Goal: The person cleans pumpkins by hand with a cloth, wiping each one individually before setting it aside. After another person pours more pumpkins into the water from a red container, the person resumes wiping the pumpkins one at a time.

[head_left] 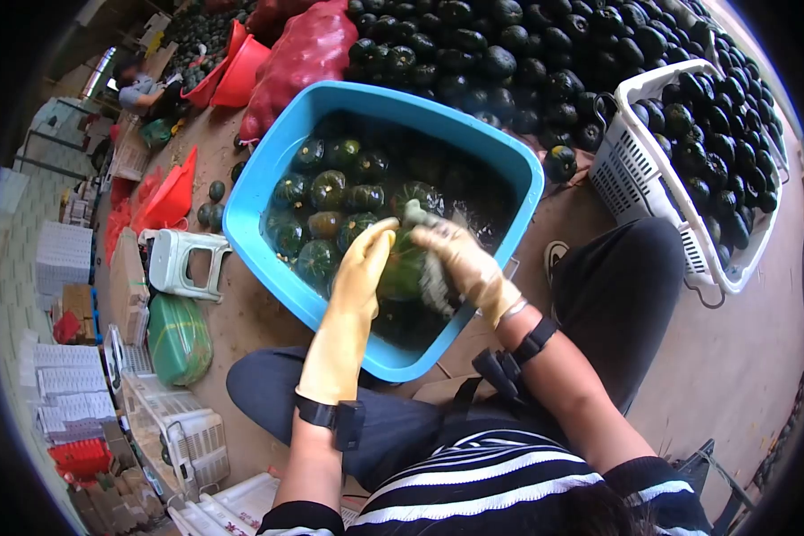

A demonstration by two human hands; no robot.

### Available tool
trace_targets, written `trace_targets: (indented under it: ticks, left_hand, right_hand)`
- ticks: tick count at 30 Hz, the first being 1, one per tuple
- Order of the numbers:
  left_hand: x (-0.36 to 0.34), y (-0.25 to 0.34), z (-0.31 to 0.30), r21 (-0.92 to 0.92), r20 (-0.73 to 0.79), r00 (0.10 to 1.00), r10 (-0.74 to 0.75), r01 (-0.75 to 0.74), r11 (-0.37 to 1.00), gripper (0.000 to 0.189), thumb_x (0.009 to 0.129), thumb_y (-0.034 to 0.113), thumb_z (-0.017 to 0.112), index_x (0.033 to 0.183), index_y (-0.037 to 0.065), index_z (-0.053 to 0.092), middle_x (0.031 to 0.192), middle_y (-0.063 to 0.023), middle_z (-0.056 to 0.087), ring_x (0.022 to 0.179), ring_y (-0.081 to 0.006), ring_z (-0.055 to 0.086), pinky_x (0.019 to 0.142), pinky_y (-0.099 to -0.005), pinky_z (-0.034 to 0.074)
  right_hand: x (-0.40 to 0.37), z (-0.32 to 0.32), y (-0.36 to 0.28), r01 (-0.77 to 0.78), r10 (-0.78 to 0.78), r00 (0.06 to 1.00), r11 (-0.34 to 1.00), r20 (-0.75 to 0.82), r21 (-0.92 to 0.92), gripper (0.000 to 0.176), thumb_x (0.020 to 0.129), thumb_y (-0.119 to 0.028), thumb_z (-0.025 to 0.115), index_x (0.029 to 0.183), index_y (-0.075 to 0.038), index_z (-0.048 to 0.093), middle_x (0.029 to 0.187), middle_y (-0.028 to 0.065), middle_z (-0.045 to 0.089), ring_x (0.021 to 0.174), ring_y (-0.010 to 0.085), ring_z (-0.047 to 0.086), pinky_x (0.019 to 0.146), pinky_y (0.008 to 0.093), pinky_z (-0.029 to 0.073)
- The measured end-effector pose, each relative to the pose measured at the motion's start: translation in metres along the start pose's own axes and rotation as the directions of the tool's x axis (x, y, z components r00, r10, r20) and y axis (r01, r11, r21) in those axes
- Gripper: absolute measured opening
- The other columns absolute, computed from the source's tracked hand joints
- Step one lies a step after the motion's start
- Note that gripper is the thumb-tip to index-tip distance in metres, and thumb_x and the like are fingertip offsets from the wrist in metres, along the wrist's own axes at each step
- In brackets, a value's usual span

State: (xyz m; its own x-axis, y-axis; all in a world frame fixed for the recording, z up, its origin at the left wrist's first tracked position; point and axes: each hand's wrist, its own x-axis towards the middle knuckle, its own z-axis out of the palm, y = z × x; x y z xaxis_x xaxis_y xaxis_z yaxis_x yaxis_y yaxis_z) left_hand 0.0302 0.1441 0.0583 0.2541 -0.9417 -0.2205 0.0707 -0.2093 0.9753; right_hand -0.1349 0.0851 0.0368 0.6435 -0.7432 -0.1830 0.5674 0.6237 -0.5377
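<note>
Now squash (400, 271) in left hand (363, 268); right hand (466, 263) presses scrubber (436, 286) against it.

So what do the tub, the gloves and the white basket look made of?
Tub: moulded plastic, smooth glossy blue, rolled rim. Gloves: probably rubber or latex, matte yellow, wrinkled at the wrists; left hand gripping a squash, right hand a grey cloth. Basket: rigid white plastic, open lattice walls.

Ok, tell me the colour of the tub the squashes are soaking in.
Bright blue: the tub shows clearly in the head view.
</note>
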Motion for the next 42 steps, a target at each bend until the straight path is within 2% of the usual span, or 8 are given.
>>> trace_targets:
  ticks: [1, 10, 14, 19, 28, 32, 40, 42]
  left_hand:
    - [0.000, 0.002, 0.005, 0.034, -0.082, 0.996, -0.035, 0.038, 0.999, 0.035, 0.099, 0.020, 0.064, 0.129, 0.002, 0.064, 0.111, -0.0017, 0.067, 0.097, -0.0098, 0.059, 0.084, -0.0244, 0.048]
    - [-0.006, 0.039, 0.027, -0.194, 0.218, 0.973, 0.076, -0.033, 0.980, 0.030, 0.103, 0.021, 0.059, 0.112, -0.003, 0.073, 0.100, -0.0026, 0.074, 0.086, -0.0073, 0.064, 0.079, -0.0235, 0.051]
    - [-0.002, 0.025, 0.033, 0.458, -0.092, 0.854, 0.513, -0.421, 0.783, 0.043, 0.103, 0.037, 0.059, 0.121, -0.002, 0.068, 0.108, -0.0142, 0.075, 0.098, -0.0247, 0.071, 0.091, -0.0364, 0.055]
    - [-0.047, 0.022, 0.047, 0.645, -0.041, 0.945, 0.325, -0.223, 0.731, 0.091, 0.084, 0.048, 0.078, 0.149, -0.001, 0.040, 0.134, -0.0286, 0.058, 0.126, -0.0396, 0.058, 0.110, -0.0437, 0.045]
    - [-0.033, 0.003, -0.011, 0.244, 0.014, 0.986, -0.168, 0.159, 0.957, 0.090, 0.084, 0.054, 0.076, 0.148, 0.001, 0.044, 0.120, -0.0201, 0.067, 0.115, -0.0238, 0.062, 0.101, -0.0346, 0.048]
    - [-0.046, 0.022, -0.012, 0.225, 0.182, 0.974, -0.135, 0.092, 0.970, 0.082, 0.083, 0.055, 0.077, 0.139, -0.001, 0.055, 0.116, -0.0182, 0.070, 0.105, -0.0239, 0.066, 0.089, -0.0350, 0.051]
    - [-0.060, 0.023, 0.000, 0.349, 0.087, 0.987, -0.138, 0.099, 0.932, 0.080, 0.086, 0.063, 0.064, 0.138, 0.003, 0.053, 0.113, -0.0255, 0.070, 0.102, -0.0344, 0.071, 0.087, -0.0415, 0.054]
    - [-0.065, 0.017, 0.006, 0.251, -0.025, 0.999, -0.037, 0.042, 0.967, 0.080, 0.088, 0.064, 0.063, 0.143, 0.008, 0.048, 0.124, -0.0260, 0.067, 0.115, -0.0345, 0.066, 0.099, -0.0398, 0.050]
  right_hand:
    - [-0.002, -0.006, 0.007, 0.036, -0.028, 0.999, 0.940, 0.028, -0.340, 0.038, 0.096, -0.013, 0.072, 0.132, -0.005, 0.063, 0.115, 0.0027, 0.069, 0.103, 0.0132, 0.066, 0.093, 0.0300, 0.054]
    - [0.009, -0.025, 0.031, -0.346, 0.311, 0.938, 0.826, 0.152, 0.444, 0.062, 0.100, -0.061, 0.052, 0.118, -0.003, 0.066, 0.107, 0.0149, 0.074, 0.091, 0.0278, 0.074, 0.082, 0.0429, 0.062]
    - [0.014, -0.035, 0.030, -0.291, 0.329, 0.944, 0.779, 0.034, 0.555, 0.061, 0.099, -0.061, 0.052, 0.116, -0.004, 0.069, 0.106, 0.0157, 0.074, 0.090, 0.0309, 0.073, 0.084, 0.0463, 0.062]
    - [0.008, -0.024, 0.016, 0.068, -0.105, 0.977, 0.978, -0.183, -0.199, 0.040, 0.105, -0.042, 0.055, 0.123, -0.007, 0.066, 0.113, 0.0076, 0.071, 0.096, 0.0194, 0.069, 0.087, 0.0347, 0.058]
    - [-0.004, 0.006, 0.043, 0.499, -0.464, 0.803, 0.182, 0.373, -0.847, 0.055, 0.108, -0.037, 0.052, 0.145, 0.003, 0.048, 0.141, 0.0165, 0.057, 0.128, 0.0291, 0.056, 0.110, 0.0391, 0.042]
    - [-0.008, 0.029, 0.015, 0.236, -0.168, 0.972, 0.650, 0.166, -0.722, 0.043, 0.110, -0.037, 0.048, 0.126, 0.000, 0.063, 0.117, 0.0083, 0.067, 0.108, 0.0182, 0.063, 0.097, 0.0337, 0.051]
    - [0.017, -0.057, -0.013, 0.109, -0.189, 0.982, 0.499, 0.015, -0.860, 0.039, 0.108, -0.036, 0.048, 0.119, -0.002, 0.064, 0.105, 0.0091, 0.069, 0.090, 0.0192, 0.065, 0.083, 0.0352, 0.055]
    - [0.008, -0.032, -0.003, 0.001, -0.151, 0.965, 0.818, -0.213, -0.575, 0.045, 0.107, -0.040, 0.047, 0.127, -0.003, 0.062, 0.117, 0.0129, 0.068, 0.102, 0.0241, 0.067, 0.091, 0.0398, 0.057]
